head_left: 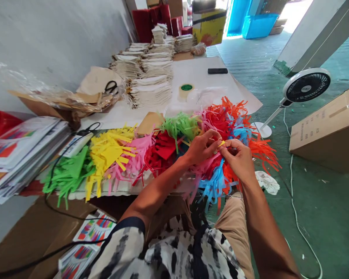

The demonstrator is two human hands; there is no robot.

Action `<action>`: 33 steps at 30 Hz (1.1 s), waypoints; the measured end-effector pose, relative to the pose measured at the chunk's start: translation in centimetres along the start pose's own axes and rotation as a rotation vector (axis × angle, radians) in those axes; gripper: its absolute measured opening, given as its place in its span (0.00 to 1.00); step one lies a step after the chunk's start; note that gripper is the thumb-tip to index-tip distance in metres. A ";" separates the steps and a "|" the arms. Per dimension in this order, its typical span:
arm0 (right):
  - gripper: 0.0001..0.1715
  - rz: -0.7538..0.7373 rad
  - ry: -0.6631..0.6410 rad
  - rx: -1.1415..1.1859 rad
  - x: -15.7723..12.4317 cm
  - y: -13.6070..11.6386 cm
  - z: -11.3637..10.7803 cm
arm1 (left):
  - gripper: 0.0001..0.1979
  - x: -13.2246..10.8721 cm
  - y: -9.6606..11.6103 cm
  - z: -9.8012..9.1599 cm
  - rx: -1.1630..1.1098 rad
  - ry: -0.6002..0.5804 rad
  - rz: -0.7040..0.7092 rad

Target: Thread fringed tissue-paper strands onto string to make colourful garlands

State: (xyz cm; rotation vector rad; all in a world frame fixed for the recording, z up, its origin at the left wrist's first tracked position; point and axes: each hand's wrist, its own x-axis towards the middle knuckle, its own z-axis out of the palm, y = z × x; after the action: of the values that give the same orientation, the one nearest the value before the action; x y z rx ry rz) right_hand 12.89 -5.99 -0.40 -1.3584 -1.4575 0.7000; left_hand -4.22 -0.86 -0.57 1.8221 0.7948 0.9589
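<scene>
Currently: left hand (201, 147) and right hand (237, 159) together, pinched on a small yellow paper strip (221, 144).
Strip sits above a multicoloured fringed paper bunch (212, 180) at the table's (113, 190) near edge; firm, close pinch limits slip.

L hand (202, 147) & R hand (238, 159) sit amid thick paper fringe (218, 124), which blocks moves along desk (113, 192). Way fwd passes over white sheet (203, 77), btwn tape roll (186, 91) & phone (217, 71). To R, fan (306, 87) & cardboard box (328, 128) obstruct.
</scene>
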 end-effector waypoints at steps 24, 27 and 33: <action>0.12 0.249 0.040 0.675 -1.0 0.1 1.1 | 0.14 -0.9 0.5 -2.5 0.393 0.166 0.139; 0.11 0.234 0.070 0.648 -0.8 0.3 1.2 | 0.10 -1.0 0.7 -6.5 0.590 0.065 0.370; 0.11 0.128 0.091 0.522 -0.7 0.9 1.7 | 0.16 -1.1 0.0 -9.6 1.097 -0.230 0.312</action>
State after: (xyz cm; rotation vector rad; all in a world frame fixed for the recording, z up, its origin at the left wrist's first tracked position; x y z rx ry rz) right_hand 11.60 -6.11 -1.95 -1.0624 -1.0238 1.0054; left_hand -13.05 2.18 1.91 3.0019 0.9978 0.4598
